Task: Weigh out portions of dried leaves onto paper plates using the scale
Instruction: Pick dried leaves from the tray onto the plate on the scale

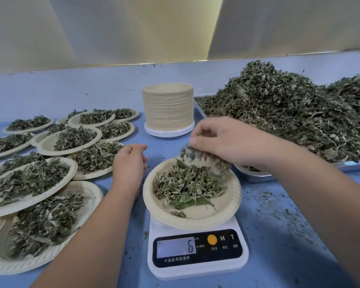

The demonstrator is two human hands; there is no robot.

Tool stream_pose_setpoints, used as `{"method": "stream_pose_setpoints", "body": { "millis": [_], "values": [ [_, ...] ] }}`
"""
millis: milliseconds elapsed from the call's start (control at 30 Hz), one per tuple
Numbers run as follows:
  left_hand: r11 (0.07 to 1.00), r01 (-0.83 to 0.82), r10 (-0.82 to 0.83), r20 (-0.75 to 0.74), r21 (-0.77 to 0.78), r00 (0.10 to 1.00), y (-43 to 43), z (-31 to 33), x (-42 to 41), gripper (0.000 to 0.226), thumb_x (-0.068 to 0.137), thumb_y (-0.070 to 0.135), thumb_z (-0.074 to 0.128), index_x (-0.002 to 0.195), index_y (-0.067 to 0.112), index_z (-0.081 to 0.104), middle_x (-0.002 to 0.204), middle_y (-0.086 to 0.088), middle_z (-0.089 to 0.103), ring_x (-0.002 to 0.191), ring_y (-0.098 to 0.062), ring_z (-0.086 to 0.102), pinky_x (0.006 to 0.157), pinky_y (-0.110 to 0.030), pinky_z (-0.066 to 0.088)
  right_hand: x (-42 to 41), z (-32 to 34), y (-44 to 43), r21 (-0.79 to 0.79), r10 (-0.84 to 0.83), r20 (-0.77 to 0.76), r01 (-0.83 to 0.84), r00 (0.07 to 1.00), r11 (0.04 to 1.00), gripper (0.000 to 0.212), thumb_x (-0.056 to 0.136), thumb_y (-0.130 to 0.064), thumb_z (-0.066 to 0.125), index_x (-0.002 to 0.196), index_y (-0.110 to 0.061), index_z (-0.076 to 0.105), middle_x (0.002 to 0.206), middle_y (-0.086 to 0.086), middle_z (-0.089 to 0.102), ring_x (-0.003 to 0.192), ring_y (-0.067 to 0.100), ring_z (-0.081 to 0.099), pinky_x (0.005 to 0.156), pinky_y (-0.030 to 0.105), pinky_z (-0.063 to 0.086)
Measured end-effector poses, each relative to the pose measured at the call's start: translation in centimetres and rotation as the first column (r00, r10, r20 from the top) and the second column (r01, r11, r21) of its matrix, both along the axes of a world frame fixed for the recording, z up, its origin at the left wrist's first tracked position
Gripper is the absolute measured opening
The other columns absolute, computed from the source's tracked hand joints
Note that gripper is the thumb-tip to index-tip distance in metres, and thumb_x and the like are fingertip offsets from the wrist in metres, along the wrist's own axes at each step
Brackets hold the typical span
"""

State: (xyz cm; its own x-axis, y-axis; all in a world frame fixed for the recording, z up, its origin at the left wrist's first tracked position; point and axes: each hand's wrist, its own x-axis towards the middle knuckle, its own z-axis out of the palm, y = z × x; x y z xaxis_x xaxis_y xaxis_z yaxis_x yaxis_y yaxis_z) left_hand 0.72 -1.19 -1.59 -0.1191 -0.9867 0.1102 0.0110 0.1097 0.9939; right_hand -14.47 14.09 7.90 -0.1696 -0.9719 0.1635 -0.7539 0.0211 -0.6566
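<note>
A: Where's the plate w/ the portion?
B: Bottom centre of view, approx 6 o'clock. The paper plate (195, 222) sits on the scale (197, 269). The dried leaves (187, 186) are heaped on its far half, plus a few bits on the near half.

A: Readout?
B: The display (176, 247) shows a 6. Units too small to read.

A: R side?
B: The right hand (222, 142) is above the plate's 1 o'clock edge. Fingers curled down & bunched, gripping a clump (195, 155) of leaves. It's blurred. Its lower end hangs just over the heap.

A: L side?
B: The left hand (129, 163) is at the plate's 10 o'clock, just beside the rim. Can't tell if touching. Fingers loosely curled in, nothing visible in them.

A: Rest of the bench?
B: All on a blue table (279, 235). Taking the scale as centre:
- 12 o'clock: a tall stack (168, 107) of empty plates, beyond both hands.
- 1–3 o'clock: a big leaf pile (289, 113) on a metal tray (351, 165).
- 2 o'clock: a metal dish (252, 177) under the R wrist, between tray & scale, w/ some leaves in it.
- 8–11 o'clock: the filled plates (29, 179), many & overlapping, each w/ a heap.
- 3–4 o'clock: leaf crumbs on the tabletop.
</note>
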Motion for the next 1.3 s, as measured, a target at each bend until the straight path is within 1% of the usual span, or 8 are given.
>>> {"method": "stream_pose_setpoints", "body": {
  "millis": [167,333,500,633,867,1000,1133,1300],
  "values": [
    [1.0,0.0,0.0,0.0,0.003,1.0,0.0,0.0,0.0,0.02,0.092,0.015,0.047,0.096,0.017,0.067,0.07,0.0,0.053,0.054,-0.013,0.046,0.05,-0.027,0.039,0.1,0.2,0.4,0.17,0.038,-0.185,-0.007,0.982,0.985,0.015,0.089,-0.044,0.058,0.091,-0.03,0.064,0.08,-0.005,0.064,0.047,0.018,0.066,0.045,0.023,0.05],
    [1.0,-0.005,0.005,-0.001,0.006,1.0,0.0,0.0,0.1,0.02,0.092,0.016,0.048,0.095,0.018,0.067,0.07,0.0,0.053,0.055,-0.013,0.047,0.051,-0.026,0.04,-0.3,1.1,1.0,0.173,0.018,-0.181,0.014,0.983,0.985,0.013,0.09,-0.045,0.056,0.092,-0.035,0.065,0.086,-0.01,0.066,0.048,0.014,0.068,0.049,0.021,0.049],
    [1.0,-0.009,0.009,0.008,-0.003,1.0,0.1,0.0,0.0,0.02,0.092,0.016,0.047,0.095,0.017,0.067,0.07,0.0,0.053,0.056,-0.014,0.047,0.054,-0.027,0.04,-1.0,1.0,0.8,0.121,-0.002,-0.081,0.012,0.997,0.993,0.007,0.088,-0.035,0.064,0.092,-0.029,0.066,0.071,0.0,0.072,0.054,0.014,0.07,0.051,0.019,0.051],
    [1.0,-0.01,0.01,0.012,-0.007,1.0,0.1,0.0,0.0,0.021,0.092,0.015,0.047,0.096,0.017,0.067,0.071,-0.001,0.053,0.056,-0.014,0.047,0.055,-0.028,0.04,-1.1,0.6,0.7,0.156,0.068,0.07,-0.079,0.995,0.985,0.012,0.084,-0.023,0.072,0.095,-0.02,0.069,0.075,0.006,0.072,0.061,0.016,0.071,0.056,0.018,0.054],
    [1.0,-0.008,0.008,0.001,0.003,1.0,0.0,-0.1,0.0,0.02,0.091,0.016,0.048,0.094,0.018,0.067,0.068,0.001,0.053,0.053,-0.012,0.047,0.052,-0.026,0.04,-2.0,0.6,0.8,0.112,0.137,0.294,-0.176,0.946,0.978,0.011,0.082,-0.013,0.072,0.093,-0.009,0.07,0.082,0.013,0.07,0.075,0.022,0.073,0.064,0.03,0.06],
    [1.0,-0.008,0.008,0.007,0.005,1.0,-0.2,-0.2,0.0,0.02,0.09,0.017,0.048,0.093,0.02,0.067,0.066,0.002,0.054,0.051,-0.01,0.049,0.052,-0.026,0.04,-2.8,0.6,0.8,0.082,0.067,0.217,-0.087,0.974,0.993,0.007,0.083,-0.018,0.073,0.088,-0.013,0.072,0.071,-0.001,0.07,0.067,0.018,0.072,0.059,0.029,0.059],
    [1.0,-0.005,0.005,0.013,0.002,1.0,-0.2,-0.2,0.1,0.021,0.09,0.017,0.047,0.093,0.021,0.067,0.067,0.003,0.055,0.052,-0.01,0.049,0.051,-0.025,0.041,-3.3,0.3,0.6,0.04,-0.01,0.076,0.007,0.997,0.999,0.006,0.086,-0.023,0.069,0.084,-0.017,0.07,0.057,-0.009,0.067,0.046,0.005,0.06,0.048,0.022,0.051],
    [1.0,-0.007,0.007,0.02,-0.005,1.0,-0.2,-0.3,0.1,0.021,0.091,0.017,0.047,0.092,0.021,0.067,0.066,0.003,0.055,0.05,-0.008,0.049,0.052,-0.026,0.041,-3.9,0.0,0.3,0.082,-0.058,-0.036,0.061,0.998,0.995,0.006,0.086,-0.025,0.068,0.083,-0.021,0.069,0.055,-0.005,0.066,0.045,0.009,0.058,0.049,0.023,0.05]
  ]
}}
